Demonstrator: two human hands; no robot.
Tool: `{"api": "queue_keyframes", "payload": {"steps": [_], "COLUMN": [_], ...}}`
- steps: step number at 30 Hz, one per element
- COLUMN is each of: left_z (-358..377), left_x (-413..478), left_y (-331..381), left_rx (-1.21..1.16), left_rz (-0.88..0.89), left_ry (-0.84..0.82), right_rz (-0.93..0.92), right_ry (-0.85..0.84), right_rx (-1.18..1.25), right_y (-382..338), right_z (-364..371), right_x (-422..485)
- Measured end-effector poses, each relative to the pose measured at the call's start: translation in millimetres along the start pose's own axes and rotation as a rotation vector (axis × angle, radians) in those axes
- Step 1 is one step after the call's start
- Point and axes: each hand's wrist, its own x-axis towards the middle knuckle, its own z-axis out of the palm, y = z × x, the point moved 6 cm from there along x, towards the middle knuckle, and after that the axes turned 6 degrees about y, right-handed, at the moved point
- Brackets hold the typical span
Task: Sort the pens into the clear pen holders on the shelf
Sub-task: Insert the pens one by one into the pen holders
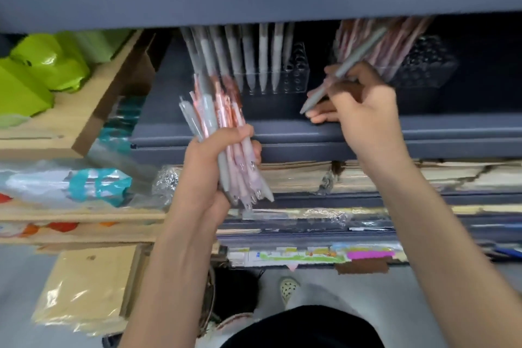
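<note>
Standing beside the person, I look where the head camera looks, at a dark blue shelf [282, 133] with two clear pen holders on it.

The left hand [217, 161] is closed around a bundle of pens [226, 144], grey ones and pink ones mixed, with the clicker ends down toward 5 o'clock and the tips up toward 11 o'clock. The right hand [364, 110] is clamped on one grey pen [341, 70], pinched between thumb and fingers. Its long axis runs from the tip at 7 o'clock to the far end at 1 o'clock, so it lies slanted and not upright.

The left holder [293, 70] already carries a row of grey pens [248, 59] that stand nearly upright, and some holes at its right side look free. It lies at about 10 o'clock from the right hand, near it. The right holder [423, 68], with pink pens [367, 37] leaning in it, lies at 1 o'clock, just behind the same hand.

I judge that the grey pen belongs with the grey row, so the right hand, which is nearer than the left, must carry it toward 10 o'clock and turn it upright, tip down, over a free hole. The picture is blurred, so the exact holes I cannot tell.
</note>
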Motion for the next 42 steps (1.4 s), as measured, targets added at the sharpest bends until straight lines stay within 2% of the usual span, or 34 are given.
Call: {"api": "queue_keyframes", "payload": {"steps": [10, 17, 21, 26, 35, 42], "left_z": [-5, -4, -6, -4, -3, -4], "left_x": [2, 2, 1, -1, -4, -4], "left_y": [7, 6, 4, 2, 1, -1], "left_rx": [0.014, 0.003, 0.017, 0.0, -0.011, -0.041], "left_rz": [-0.055, -0.04, -0.007, 0.016, 0.03, 0.071], "left_ry": [-0.067, -0.048, -0.026, -0.032, -0.024, -0.007], "right_rz": [-0.139, -0.321, -0.251, -0.208, -0.343, -0.2], "right_ry": [0.206, 0.222, 0.216, 0.133, -0.043, -0.153], "right_rx": [-0.151, -0.14, -0.209, -0.505, -0.99, -1.035], "right_y": [-13, -34, -28, -23, -37, -35], "right_z": [9, 16, 22, 33, 54, 58], "right_x": [6, 18, 40, 62, 78, 80]}}
